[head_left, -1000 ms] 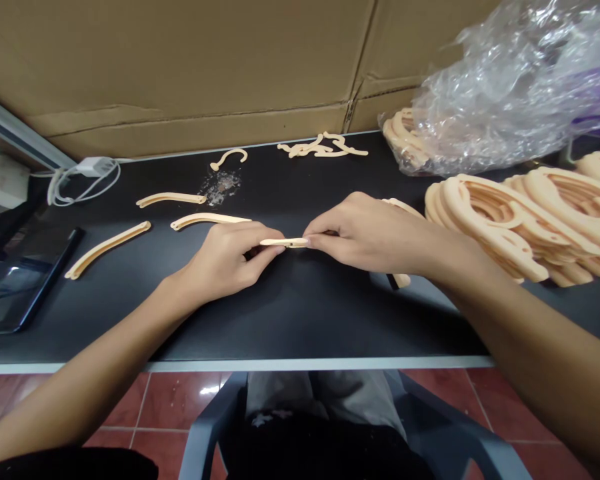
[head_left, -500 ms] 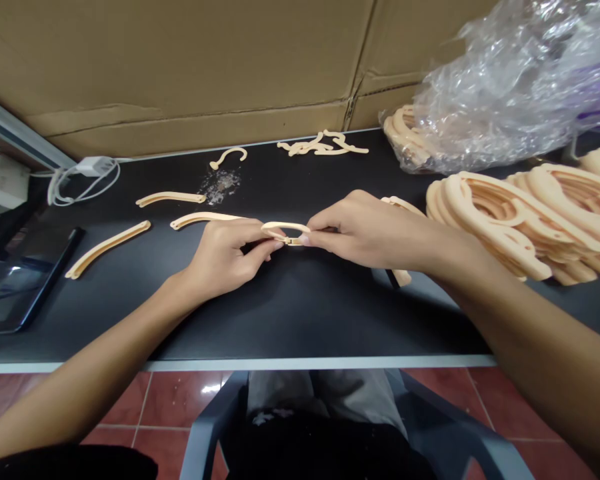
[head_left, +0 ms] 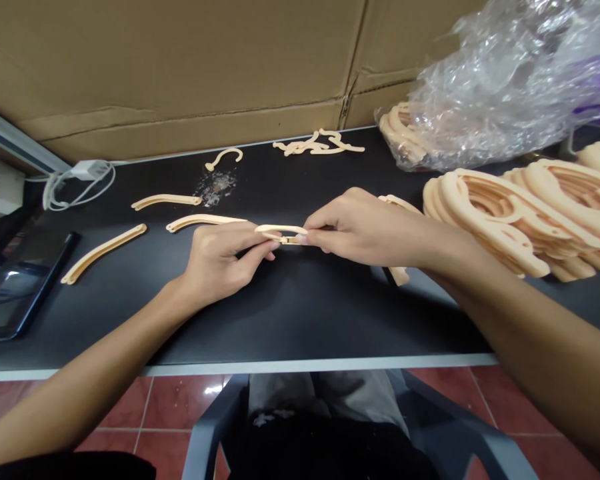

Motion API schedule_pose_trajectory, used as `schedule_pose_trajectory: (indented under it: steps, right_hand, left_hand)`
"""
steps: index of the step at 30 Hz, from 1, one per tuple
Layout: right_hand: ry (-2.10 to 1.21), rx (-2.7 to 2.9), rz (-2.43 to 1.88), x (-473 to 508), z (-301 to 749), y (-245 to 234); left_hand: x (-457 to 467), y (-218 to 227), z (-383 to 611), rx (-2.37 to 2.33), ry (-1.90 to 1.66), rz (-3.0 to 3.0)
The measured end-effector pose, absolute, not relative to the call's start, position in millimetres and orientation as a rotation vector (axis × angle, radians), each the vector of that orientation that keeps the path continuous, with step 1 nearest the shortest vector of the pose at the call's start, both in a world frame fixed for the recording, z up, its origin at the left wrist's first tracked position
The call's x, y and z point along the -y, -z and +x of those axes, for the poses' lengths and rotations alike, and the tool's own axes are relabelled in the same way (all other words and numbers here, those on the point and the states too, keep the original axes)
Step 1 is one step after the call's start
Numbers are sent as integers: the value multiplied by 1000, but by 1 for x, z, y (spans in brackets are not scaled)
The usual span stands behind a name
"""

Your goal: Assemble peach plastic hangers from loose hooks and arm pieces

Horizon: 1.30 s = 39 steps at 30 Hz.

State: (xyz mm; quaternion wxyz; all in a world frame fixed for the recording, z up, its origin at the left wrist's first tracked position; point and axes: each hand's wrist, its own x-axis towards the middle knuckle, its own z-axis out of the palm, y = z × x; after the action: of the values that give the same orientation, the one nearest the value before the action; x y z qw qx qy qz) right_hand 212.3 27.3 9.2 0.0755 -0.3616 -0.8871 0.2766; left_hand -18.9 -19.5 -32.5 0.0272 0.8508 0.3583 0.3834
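Above the middle of the dark table, a cream plastic hanger piece with a curved loop is held between both hands. My left hand is closed, pinching its left end between thumb and fingers. On the right end, my right hand is closed in a pinch too. A small joint shows between the fingertips. Close behind my left hand lies a cream hanger arm, partly covered by it. Another cream piece is partly hidden behind my right hand, and a dark-edged part pokes out below that hand.
Two more hanger arms lie at left, beside a tablet and a white cable. A single hook and a heap of hooks lie at the back. Stacked hanger pieces and a clear plastic bag fill the right.
Both hands keep their pinch on the hanger piece, which now looks slightly flatter from this view. The whole view has shifted a little; nothing was let go.
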Motion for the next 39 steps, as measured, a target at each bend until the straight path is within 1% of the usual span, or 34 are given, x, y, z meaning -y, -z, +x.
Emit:
schedule_pose_trajectory:
  steps: [7,14,22,31,39]
  right_hand:
    - [-843,2642,-986,-27,212,-11]
    - [-855,2642,-959,-27,210,-6]
    - [-769,2612,-1112,-28,212,-5]
    - [-820,2595,-1133,-26,211,-6]
    - [-797,2605,-1175,-26,210,-5]
  left_hand:
    - [20,30,-18,-1045,-1256,2674]
    - [26,28,-13,-935,-1302,2600]
    - [22,24,-15,-1188,-1273,2584]
    - [26,27,-14,-1189,-1253,2611]
    - [27,28,-14,-1221,-1194,2685]
